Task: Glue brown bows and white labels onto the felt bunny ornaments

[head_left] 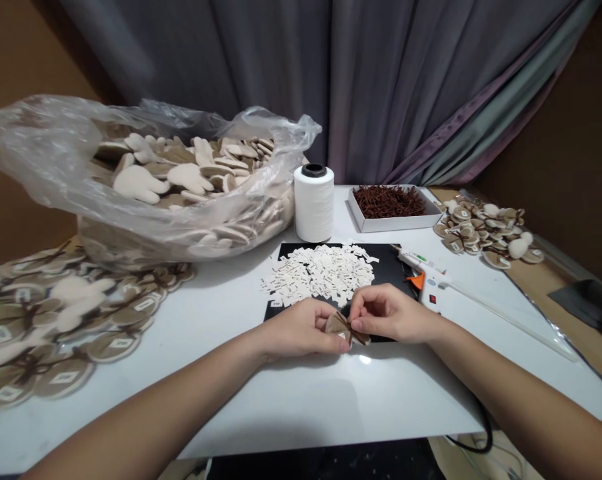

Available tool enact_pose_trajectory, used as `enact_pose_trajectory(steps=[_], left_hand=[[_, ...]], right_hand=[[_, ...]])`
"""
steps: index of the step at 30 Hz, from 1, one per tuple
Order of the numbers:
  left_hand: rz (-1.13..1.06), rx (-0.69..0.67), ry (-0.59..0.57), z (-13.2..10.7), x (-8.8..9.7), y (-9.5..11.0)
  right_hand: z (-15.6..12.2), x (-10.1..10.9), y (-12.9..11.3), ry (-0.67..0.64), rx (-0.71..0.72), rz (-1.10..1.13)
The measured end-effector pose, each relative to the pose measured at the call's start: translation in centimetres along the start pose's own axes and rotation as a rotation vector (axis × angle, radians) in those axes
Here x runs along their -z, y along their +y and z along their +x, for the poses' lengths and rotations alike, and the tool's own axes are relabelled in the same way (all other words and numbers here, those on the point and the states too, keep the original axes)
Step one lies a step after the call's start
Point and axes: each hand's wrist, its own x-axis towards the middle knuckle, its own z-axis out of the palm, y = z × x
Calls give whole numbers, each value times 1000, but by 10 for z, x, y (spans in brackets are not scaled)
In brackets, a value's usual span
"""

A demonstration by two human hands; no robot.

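Note:
My left hand [308,328] grips a small brown-and-cream padded fabric piece [336,325] between thumb and fingers, above the front edge of a black mat [391,270]. A thin dark brown bow [349,325] lies across the piece, and a white label shows near my left thumb. My right hand [388,313] pinches at the bow with thumb and index finger; the fingertips partly hide it. Just behind both hands, a heap of small printed white labels [325,270] covers much of the mat.
A white glue gun [425,273] with a long glue stick lies right of the mat. Behind stand a white thread cone [314,205] and a box of brown bows [393,207]. A clear plastic bag [191,230] holds many fabric pieces. Labelled pieces pile up left [63,377] and right [463,230].

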Motion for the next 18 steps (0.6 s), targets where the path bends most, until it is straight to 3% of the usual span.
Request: enact_pose_trajectory(steps=[13,18], left_hand=[[-100,-35,56,2,-2,-3],[-82,-40,60,3,-2,-6]], right_hand=[[0,-9,13,184,88,-186],[0,-10,10,187,78,-207]])
